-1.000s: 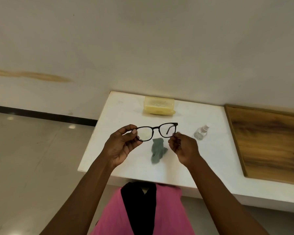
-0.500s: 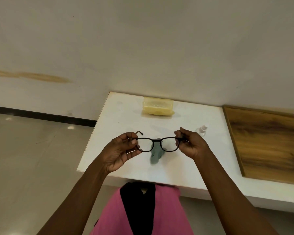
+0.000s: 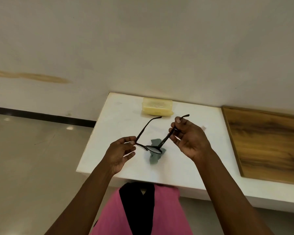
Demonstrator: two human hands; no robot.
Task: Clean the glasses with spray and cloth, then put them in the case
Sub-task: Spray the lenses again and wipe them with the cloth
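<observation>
The black-framed glasses (image 3: 154, 148) hang above the white table (image 3: 119, 119), arms unfolded and pointing away from me, lenses tipped down. My left hand (image 3: 120, 152) pinches the frame's left corner at the hinge. My right hand (image 3: 188, 139) grips the right arm partway along. Under the lenses a grey-green cloth (image 3: 155, 157) lies crumpled on the table. The yellow translucent case (image 3: 157, 107) sits shut at the table's far edge. Only the tip of the spray bottle (image 3: 203, 128) shows behind my right hand.
A wooden board (image 3: 268, 143) covers the surface to the right of the white table. A wall rises just behind the case. Tiled floor lies to the left, past the table's left edge. My pink and black clothing shows below the near edge.
The glasses tipped from lenses facing me to lenses down with the arms pointing away. My right hand slid from the frame's corner up onto the right arm, now hiding most of the spray bottle.
</observation>
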